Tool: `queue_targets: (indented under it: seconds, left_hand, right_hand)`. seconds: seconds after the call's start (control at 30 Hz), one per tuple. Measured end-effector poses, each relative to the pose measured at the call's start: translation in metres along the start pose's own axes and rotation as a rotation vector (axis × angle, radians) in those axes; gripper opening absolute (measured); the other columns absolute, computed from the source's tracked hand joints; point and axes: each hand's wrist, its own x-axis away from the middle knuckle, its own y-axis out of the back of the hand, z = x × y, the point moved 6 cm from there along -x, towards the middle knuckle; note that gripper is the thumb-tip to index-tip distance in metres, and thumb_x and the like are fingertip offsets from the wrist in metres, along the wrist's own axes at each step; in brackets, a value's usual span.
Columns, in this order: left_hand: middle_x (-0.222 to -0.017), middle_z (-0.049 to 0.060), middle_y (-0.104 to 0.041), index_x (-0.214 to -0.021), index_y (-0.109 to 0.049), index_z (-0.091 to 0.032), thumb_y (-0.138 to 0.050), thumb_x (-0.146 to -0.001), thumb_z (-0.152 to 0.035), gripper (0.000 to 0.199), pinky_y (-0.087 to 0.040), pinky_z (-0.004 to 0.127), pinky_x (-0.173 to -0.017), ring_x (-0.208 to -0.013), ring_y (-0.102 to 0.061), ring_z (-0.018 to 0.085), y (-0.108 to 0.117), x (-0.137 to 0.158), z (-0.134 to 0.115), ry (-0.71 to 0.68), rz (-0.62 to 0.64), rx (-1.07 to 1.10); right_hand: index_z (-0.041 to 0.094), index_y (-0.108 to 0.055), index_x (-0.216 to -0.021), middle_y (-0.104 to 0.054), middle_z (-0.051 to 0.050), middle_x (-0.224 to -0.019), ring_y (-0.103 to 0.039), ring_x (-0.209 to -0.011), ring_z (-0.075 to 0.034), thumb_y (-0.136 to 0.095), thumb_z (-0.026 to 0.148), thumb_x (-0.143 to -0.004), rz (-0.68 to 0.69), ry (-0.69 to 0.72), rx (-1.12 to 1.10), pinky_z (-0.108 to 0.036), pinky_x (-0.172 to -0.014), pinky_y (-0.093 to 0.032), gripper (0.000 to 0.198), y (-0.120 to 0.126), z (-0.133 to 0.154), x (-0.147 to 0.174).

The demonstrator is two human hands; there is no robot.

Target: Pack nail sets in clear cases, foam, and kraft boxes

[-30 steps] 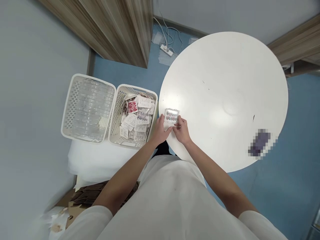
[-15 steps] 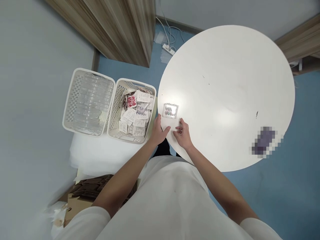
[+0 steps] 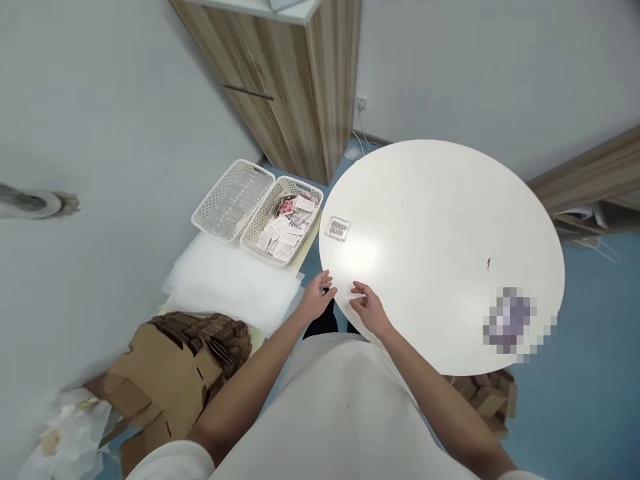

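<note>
A small clear plastic case [image 3: 338, 229] with several colored, nail-like pieces in it lies on the white round table [image 3: 440, 220], near its left edge. My left hand [image 3: 315, 298] hovers at the table's near left edge, fingers apart and holding nothing. Over the near part of the tabletop, my right hand [image 3: 370, 310] is also open, with its fingers loosely curled and nothing in them. Both hands are apart from the case, which lies farther away from my body.
Left of the table stand a white basket [image 3: 267, 210] of printed cards and packs, and another basket [image 3: 213, 200] of clear plastic cases. White sheets [image 3: 235, 280] and flattened brown cardboard [image 3: 160, 373] lie nearer. A blurred purple object [image 3: 513, 320] rests at the table's right.
Both hands have drawn back toward my body, away from the clear case. The view has tilted up, showing more of the cabinet, the sheets and the cardboard.
</note>
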Motion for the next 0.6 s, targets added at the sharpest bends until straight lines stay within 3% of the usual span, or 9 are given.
queue_targets:
  seconds: [0.23,0.4,0.6]
  left_hand:
    - [-0.114,0.012,-0.054,-0.121,-0.043,-0.018,-0.055,-0.076,-0.038,0.051,-0.045,0.034,-0.083,-0.096,-0.055,0.019,0.003,0.066,0.022,0.065,-0.094,0.034]
    - [-0.113,0.014,-0.054,-0.119,-0.044,-0.014,-0.056,-0.072,-0.042,0.056,-0.045,0.034,-0.082,-0.094,-0.056,0.02,0.02,0.093,0.031,0.057,-0.147,0.017]
    - [-0.114,0.014,-0.054,-0.119,-0.046,-0.013,-0.056,-0.069,-0.047,0.062,-0.043,0.032,-0.083,-0.096,-0.055,0.022,0.052,0.125,0.04,0.06,-0.123,-0.039]
  right_hand:
    - [0.02,-0.052,-0.11,-0.056,-0.006,-0.102,-0.053,-0.064,-0.01,-0.055,0.031,-0.068,0.068,0.023,0.029,-0.029,-0.067,-0.047,0.043,0.001,-0.024,0.029]
    - [0.019,-0.056,-0.102,-0.059,-0.006,-0.097,-0.054,-0.064,-0.011,-0.055,0.031,-0.068,0.172,0.102,0.059,-0.029,-0.063,-0.047,0.037,-0.023,-0.018,0.031]
    - [0.019,-0.058,-0.098,-0.061,-0.006,-0.092,-0.057,-0.068,-0.014,-0.056,0.03,-0.066,0.226,0.209,0.101,-0.032,-0.068,-0.048,0.034,-0.068,0.003,0.03]
